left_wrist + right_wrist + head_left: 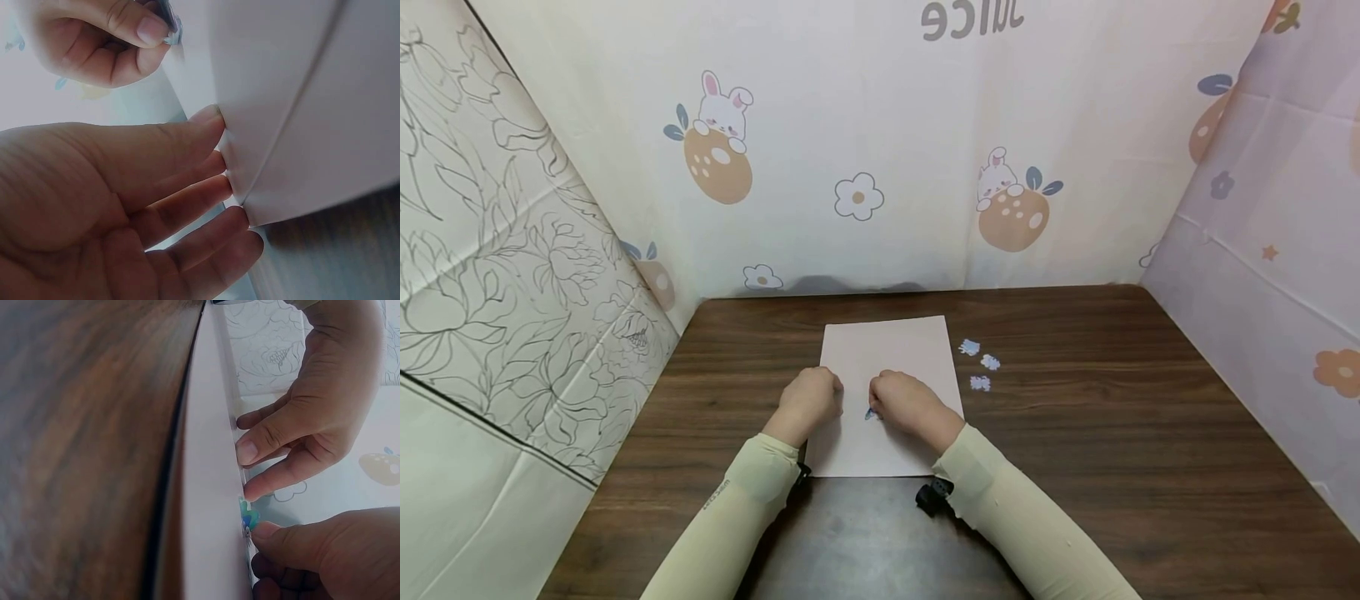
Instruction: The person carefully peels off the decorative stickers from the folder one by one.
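Observation:
A pale square sheet lies on the table under both hands. My left hand rests its fingertips on the left part of the sheet, fingers slightly bent and holding nothing; the left wrist view shows its thumb touching the surface. Near the sheet's middle, my right hand pinches a small blue-green sticker between thumb and curled fingers. Only part of this piece shows in the head view, by the right fingertips. It is against or just above the sheet; I cannot tell which.
Three small pale-blue pieces, the nearest one among them, lie on the dark wooden table just right of the sheet. A printed curtain hangs behind the table. A black wrist device sits under the right wrist.

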Demonstrator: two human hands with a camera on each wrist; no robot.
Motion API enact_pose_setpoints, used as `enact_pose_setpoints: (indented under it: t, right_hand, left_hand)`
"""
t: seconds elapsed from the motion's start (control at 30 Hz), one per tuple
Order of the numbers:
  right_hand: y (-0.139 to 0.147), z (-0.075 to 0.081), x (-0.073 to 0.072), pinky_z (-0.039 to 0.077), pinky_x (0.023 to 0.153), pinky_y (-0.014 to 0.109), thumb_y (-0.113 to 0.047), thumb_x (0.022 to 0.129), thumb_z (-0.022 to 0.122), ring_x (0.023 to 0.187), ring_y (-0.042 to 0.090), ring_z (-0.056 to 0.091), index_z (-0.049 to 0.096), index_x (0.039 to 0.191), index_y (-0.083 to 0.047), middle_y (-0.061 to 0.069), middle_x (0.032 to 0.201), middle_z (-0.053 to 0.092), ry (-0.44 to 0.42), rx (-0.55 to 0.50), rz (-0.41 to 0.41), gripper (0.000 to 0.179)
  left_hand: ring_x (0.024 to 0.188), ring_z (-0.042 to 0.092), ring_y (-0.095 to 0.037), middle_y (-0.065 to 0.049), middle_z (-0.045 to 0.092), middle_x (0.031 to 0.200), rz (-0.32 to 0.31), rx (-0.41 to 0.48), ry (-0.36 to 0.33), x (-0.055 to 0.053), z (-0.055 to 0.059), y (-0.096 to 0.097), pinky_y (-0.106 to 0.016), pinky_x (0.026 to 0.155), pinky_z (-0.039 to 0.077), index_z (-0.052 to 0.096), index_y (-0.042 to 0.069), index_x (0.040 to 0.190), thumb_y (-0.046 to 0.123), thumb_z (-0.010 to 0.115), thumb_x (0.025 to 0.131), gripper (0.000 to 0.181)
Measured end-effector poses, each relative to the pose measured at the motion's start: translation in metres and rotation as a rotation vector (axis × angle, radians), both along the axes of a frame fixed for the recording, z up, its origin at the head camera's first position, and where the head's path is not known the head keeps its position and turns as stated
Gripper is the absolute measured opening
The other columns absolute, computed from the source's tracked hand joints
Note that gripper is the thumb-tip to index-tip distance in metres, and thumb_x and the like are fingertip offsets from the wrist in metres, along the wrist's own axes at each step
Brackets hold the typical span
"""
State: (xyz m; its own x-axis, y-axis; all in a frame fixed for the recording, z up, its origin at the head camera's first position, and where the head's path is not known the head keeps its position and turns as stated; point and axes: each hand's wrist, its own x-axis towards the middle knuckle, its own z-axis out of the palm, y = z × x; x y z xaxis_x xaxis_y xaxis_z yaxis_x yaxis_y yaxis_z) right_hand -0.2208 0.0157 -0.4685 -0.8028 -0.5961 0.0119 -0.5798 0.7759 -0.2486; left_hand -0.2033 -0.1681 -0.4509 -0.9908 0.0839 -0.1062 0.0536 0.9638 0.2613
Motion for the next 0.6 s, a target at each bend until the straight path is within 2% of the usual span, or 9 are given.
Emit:
enact_pose_setpoints:
  t: [0.6]
  right_hand:
    - [0.0027, 0.0019, -0.0007, 0.050, 0.074, 0.032, -0.015, 0.101, 0.066, 0.076, 0.013, 0.054, 0.068, 0.088, -0.015, -0.002, 0.086, 0.061, -0.004, 0.028, 0.039, 0.013]
  left_hand:
    - [0.106, 0.068, -0.026, -0.012, 0.072, 0.121, 0.000, -0.006, -0.006, -0.0013, 0.0004, 0.0005, -0.044, 0.081, 0.059, 0.078, 0.010, 0.114, 0.014, 0.086, 0.080, 0.034]
